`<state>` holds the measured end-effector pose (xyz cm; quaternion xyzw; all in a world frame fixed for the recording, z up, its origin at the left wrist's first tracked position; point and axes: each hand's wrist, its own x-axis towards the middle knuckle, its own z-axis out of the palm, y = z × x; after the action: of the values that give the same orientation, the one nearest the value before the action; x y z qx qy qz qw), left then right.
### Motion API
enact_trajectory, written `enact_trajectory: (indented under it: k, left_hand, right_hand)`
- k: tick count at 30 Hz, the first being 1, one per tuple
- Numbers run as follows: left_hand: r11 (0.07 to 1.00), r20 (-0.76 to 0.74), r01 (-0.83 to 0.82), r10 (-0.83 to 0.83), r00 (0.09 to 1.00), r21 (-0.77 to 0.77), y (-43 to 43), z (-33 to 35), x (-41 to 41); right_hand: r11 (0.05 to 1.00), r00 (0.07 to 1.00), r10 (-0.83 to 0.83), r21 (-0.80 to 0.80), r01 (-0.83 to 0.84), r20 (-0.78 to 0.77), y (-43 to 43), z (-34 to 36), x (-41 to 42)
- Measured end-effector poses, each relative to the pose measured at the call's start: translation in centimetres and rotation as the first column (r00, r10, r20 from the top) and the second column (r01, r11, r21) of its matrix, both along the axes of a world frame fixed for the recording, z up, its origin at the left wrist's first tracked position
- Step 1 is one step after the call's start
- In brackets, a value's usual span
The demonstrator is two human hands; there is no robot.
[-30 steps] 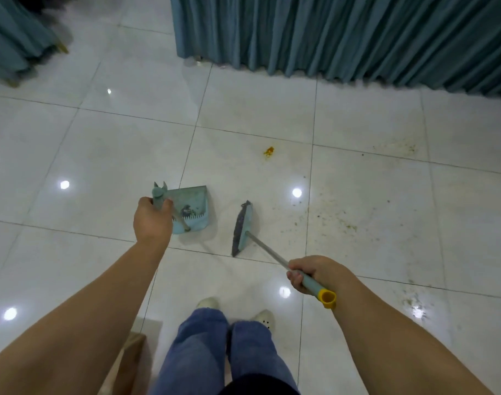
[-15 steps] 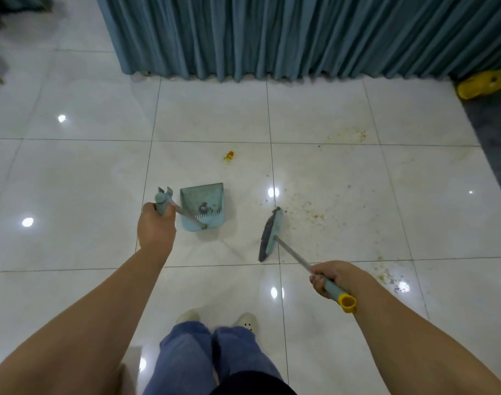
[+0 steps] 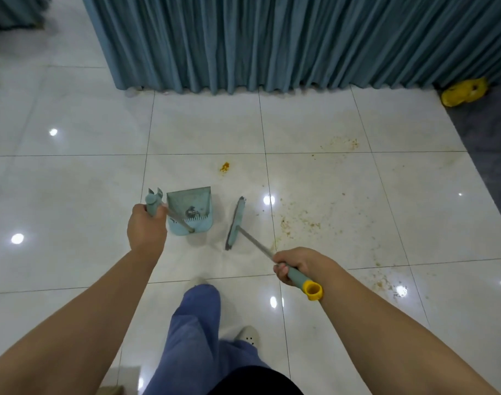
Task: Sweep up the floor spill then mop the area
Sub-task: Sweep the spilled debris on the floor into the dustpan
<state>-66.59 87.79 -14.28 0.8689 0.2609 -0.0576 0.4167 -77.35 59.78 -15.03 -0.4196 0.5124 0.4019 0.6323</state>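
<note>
Gripping the dustpan (image 3: pixel 190 210) handle in the left hand (image 3: pixel 145 230) and the broom (image 3: pixel 235 223) grip in the right hand (image 3: pixel 296 265), both heads low beside the crumb spill (image 3: pixel 297 220) on the floor (image 3: pixel 72 181); light, stiff tools, best held at handle ends.

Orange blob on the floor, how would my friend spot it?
Find the blue curtain, then the teal dustpan over the white tiles. Just beyond the dustpan, toward the curtain, lies the orange blob, one bright clump, unlike the brown crumbs scattered to its right.
</note>
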Motion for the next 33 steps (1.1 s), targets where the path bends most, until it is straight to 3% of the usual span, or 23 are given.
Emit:
enact_trajectory:
  k: [21,27,33]
  left_hand:
    - [0.984,-0.023,-0.167,0.169,0.985,0.064,16.8,-1.1,15.4]
    - [0.984,-0.027,-0.172,0.174,0.984,0.051,18.1,-2.3,17.7]
    - [0.991,-0.046,-0.124,0.126,0.991,0.047,15.2,-2.4,19.2]
  right_hand:
    - [0.956,0.961,0.277,0.108,-0.274,-0.013,21.7,-4.3,23.0]
    - [0.969,0.975,0.218,0.133,-0.21,-0.052,22.3,-6.3,26.0]
    - [0.997,0.995,0.052,0.065,-0.047,-0.08,16.8,-5.9,24.0]
